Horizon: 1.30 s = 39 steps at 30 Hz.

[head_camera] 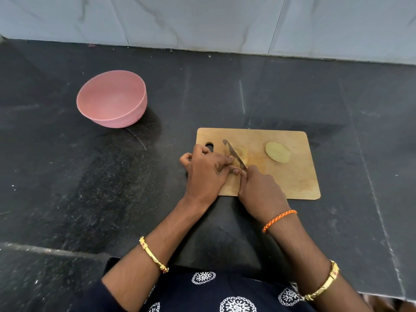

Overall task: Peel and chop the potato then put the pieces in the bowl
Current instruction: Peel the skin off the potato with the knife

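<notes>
While the left hand (206, 170) is pinning one potato half (240, 155) on the cutting board (292, 176), the right hand (258, 188) is gripping the knife (234, 154) — its blade is lying diagonally across that half, beside the left fingertips — and the other half (278, 152) is waiting to the right, the bowl (111, 99) well apart at far left

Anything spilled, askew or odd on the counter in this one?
Nothing stands out. The bowl sits upright and empty, the board lies flat, one potato half rests cut-side up, and both hands work the other half with the knife.
</notes>
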Tool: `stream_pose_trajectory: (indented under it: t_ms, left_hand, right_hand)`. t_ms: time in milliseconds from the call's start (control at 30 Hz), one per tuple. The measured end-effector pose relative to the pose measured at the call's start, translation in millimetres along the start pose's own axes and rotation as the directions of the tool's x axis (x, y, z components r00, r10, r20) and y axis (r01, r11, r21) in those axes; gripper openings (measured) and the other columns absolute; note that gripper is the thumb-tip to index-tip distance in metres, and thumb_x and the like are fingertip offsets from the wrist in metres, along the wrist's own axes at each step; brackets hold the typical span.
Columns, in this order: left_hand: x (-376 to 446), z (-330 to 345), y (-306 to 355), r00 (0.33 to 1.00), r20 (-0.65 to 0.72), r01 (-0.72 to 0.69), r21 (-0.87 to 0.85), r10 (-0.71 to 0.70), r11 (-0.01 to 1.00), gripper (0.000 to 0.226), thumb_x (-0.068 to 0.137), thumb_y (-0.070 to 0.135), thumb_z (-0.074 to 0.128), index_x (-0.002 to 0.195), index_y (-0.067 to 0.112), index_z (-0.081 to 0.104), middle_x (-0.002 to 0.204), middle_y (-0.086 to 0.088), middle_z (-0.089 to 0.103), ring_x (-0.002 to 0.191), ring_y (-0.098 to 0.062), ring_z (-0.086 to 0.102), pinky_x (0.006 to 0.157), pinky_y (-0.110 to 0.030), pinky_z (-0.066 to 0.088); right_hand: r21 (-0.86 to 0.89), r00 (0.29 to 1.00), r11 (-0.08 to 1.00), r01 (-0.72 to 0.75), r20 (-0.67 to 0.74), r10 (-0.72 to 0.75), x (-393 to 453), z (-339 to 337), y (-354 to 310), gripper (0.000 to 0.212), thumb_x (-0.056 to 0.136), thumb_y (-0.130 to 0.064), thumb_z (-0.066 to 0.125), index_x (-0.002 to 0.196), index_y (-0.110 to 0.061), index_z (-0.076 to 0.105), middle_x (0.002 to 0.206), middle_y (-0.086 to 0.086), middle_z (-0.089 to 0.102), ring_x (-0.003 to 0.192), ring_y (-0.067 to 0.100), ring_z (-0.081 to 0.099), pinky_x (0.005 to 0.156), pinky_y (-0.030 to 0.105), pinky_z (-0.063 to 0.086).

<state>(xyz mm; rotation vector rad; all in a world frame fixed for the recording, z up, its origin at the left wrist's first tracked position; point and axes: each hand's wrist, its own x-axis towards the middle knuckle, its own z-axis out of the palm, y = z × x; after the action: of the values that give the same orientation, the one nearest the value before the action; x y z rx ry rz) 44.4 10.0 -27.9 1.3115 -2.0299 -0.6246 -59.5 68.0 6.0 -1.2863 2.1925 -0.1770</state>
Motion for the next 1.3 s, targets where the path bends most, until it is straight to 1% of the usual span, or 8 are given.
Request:
stream_pose_trajectory:
  t_ms: [167, 467, 700, 900, 1067, 1133, 1200, 1300]
  left_hand:
    - [-2, 1, -1, 1.000, -0.018, -0.017, 0.056, 0.018, 0.998, 0.012, 0.078, 0.030, 0.072, 0.089, 0.028, 0.075, 0.095, 0.016, 0.071, 0.093, -0.010, 0.038, 0.079, -0.027, 0.013]
    - [-11, 6, 5, 1.000, -0.024, -0.002, 0.115, 0.005, 0.993, 0.011, 0.079, 0.033, 0.071, 0.090, 0.032, 0.075, 0.096, 0.018, 0.066, 0.101, -0.013, 0.042, 0.079, -0.025, 0.011]
    - [-14, 8, 3, 0.999, -0.039, 0.009, 0.083, -0.006, 0.996, 0.013, 0.077, 0.040, 0.070, 0.088, 0.035, 0.074, 0.096, 0.021, 0.068, 0.101, -0.007, 0.036, 0.077, -0.025, 0.010]
    - [-16, 12, 3, 0.998, -0.058, 0.017, 0.089, -0.012, 0.996, 0.018, 0.075, 0.043, 0.070, 0.091, 0.034, 0.073, 0.099, 0.020, 0.068, 0.103, -0.011, 0.040, 0.077, -0.028, 0.013]
    - [-15, 12, 0, 0.999, -0.033, 0.005, 0.066, -0.002, 0.998, 0.022, 0.076, 0.041, 0.070, 0.096, 0.032, 0.073, 0.103, 0.018, 0.067, 0.103, -0.009, 0.039, 0.076, -0.026, 0.012]
    - [-16, 12, 0, 1.000, -0.030, 0.009, 0.044, -0.007, 0.999, 0.023, 0.075, 0.041, 0.070, 0.096, 0.032, 0.073, 0.103, 0.018, 0.067, 0.102, -0.008, 0.037, 0.076, -0.027, 0.013]
    - [-15, 13, 0, 1.000, -0.019, 0.016, 0.016, -0.015, 1.000, 0.023, 0.075, 0.041, 0.071, 0.096, 0.032, 0.073, 0.103, 0.019, 0.066, 0.102, -0.008, 0.038, 0.077, -0.028, 0.014]
    - [-14, 13, -1, 0.999, -0.006, 0.038, -0.029, -0.038, 0.999, 0.026, 0.073, 0.040, 0.074, 0.098, 0.031, 0.073, 0.104, 0.018, 0.066, 0.103, -0.010, 0.041, 0.079, -0.027, 0.015]
  right_hand:
    - [-0.001, 1.000, 1.000, 0.017, 0.015, -0.017, -2, 1, 1, 0.025, 0.101, -0.038, 0.027, 0.093, -0.017, 0.037, 0.074, 0.004, 0.045, 0.072, 0.026, 0.051, 0.063, 0.035, 0.042]
    - [-0.031, 1.000, 1.000, 0.001, 0.031, 0.000, -9, 1, 10, 0.027, 0.101, -0.039, 0.025, 0.095, -0.016, 0.037, 0.067, 0.000, 0.041, 0.069, 0.024, 0.051, 0.061, 0.034, 0.041]
    - [-0.039, 1.000, 0.999, -0.011, 0.029, 0.012, -18, 3, 16, 0.025, 0.101, -0.039, 0.024, 0.095, -0.017, 0.034, 0.067, 0.000, 0.041, 0.069, 0.023, 0.050, 0.061, 0.033, 0.040]
    - [-0.006, 0.999, 0.999, -0.044, 0.022, 0.044, -40, 10, 25, 0.023, 0.101, -0.038, 0.022, 0.093, -0.019, 0.031, 0.067, 0.000, 0.041, 0.067, 0.023, 0.047, 0.061, 0.034, 0.037]
    - [0.057, 0.998, 0.997, -0.050, 0.032, 0.048, -66, 10, 40, 0.027, 0.100, -0.042, 0.023, 0.090, -0.020, 0.036, 0.075, 0.003, 0.053, 0.076, 0.029, 0.059, 0.065, 0.037, 0.045]
    - [0.061, 0.998, 0.997, -0.041, 0.047, 0.038, -69, 2, 42, 0.029, 0.099, -0.042, 0.025, 0.087, -0.021, 0.039, 0.075, 0.003, 0.056, 0.071, 0.025, 0.058, 0.065, 0.036, 0.047]
    - [0.072, 0.999, 0.997, -0.030, 0.014, 0.029, -71, -8, 42, 0.029, 0.099, -0.042, 0.028, 0.081, -0.021, 0.040, 0.070, 0.003, 0.053, 0.064, 0.025, 0.053, 0.062, 0.035, 0.043]
    - [0.117, 0.992, 0.993, 0.001, -0.125, 0.013, -59, -22, 39, 0.032, 0.098, -0.040, 0.032, 0.075, -0.019, 0.040, 0.064, 0.004, 0.051, 0.061, 0.028, 0.051, 0.059, 0.036, 0.042]
